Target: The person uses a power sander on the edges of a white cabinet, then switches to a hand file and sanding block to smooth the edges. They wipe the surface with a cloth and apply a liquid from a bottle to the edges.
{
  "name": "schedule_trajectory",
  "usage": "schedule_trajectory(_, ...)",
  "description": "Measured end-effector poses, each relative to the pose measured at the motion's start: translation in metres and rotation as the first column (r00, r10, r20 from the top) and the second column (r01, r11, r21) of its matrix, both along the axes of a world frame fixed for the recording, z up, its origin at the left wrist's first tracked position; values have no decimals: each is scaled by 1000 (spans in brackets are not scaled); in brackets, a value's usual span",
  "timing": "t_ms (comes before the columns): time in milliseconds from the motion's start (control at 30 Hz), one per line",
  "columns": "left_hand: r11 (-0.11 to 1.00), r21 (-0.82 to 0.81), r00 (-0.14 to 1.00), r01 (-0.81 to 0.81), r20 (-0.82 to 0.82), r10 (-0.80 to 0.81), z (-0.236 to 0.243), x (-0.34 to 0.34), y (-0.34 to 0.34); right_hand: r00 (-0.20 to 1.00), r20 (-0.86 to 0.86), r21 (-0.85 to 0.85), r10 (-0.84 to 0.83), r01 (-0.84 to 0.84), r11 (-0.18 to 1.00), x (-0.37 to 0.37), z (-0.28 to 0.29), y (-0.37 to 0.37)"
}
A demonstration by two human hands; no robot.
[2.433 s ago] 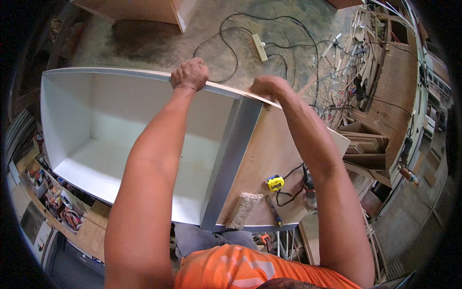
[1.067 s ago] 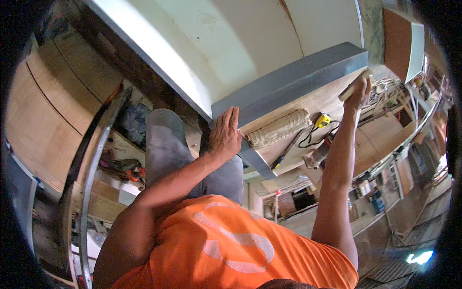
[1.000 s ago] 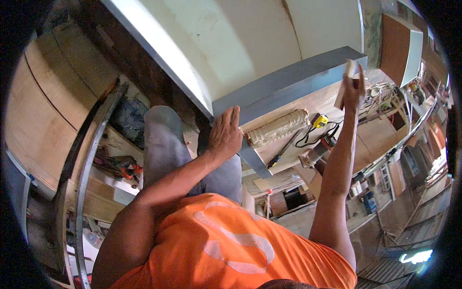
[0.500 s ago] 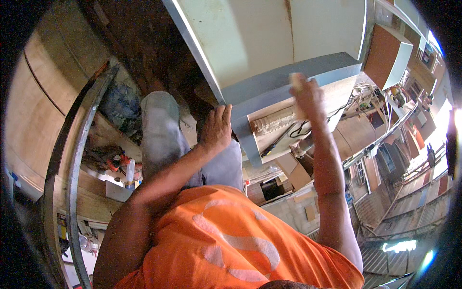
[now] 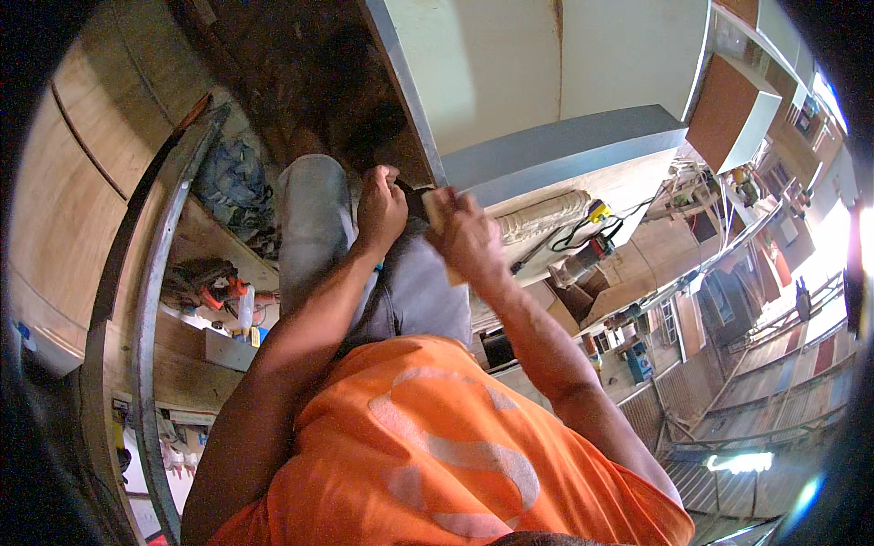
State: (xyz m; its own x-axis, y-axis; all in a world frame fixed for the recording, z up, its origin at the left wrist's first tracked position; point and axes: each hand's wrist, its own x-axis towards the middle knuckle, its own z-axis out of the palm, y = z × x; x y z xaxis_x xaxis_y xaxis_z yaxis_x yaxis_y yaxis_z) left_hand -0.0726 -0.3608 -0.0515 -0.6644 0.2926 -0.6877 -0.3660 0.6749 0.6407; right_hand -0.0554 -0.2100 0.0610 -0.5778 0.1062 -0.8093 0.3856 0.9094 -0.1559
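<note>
At the near end of the grey rail (image 5: 564, 153), my right hand (image 5: 470, 235) wraps its fingers around a pale block (image 5: 432, 215), apparently for a firm one-handed grip. My left hand (image 5: 381, 215), left of that end, has half-curled fingers; I cannot tell whether they hold anything. Along the rail's right side lie a pale roll (image 5: 546, 217) and, farther off, a yellow tape measure (image 5: 598, 212), probably kept within reach.

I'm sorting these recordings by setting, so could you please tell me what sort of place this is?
Probably a woodworking shop: a grey-edged cabinet, a yellow tape measure and what looks like a power tool suggest it.
</note>
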Motion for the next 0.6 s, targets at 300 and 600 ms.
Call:
schedule_trajectory(300, 993, 14, 992, -120, -45, 120, 0, -11, 1, 981, -121, 21, 149, -148, 989, 1, 4, 5)
schedule_trajectory(600, 968, 251, 987, 11, -158, 30, 29, -21, 23, 994, 93, 156, -49, 34, 987, 3, -4, 49)
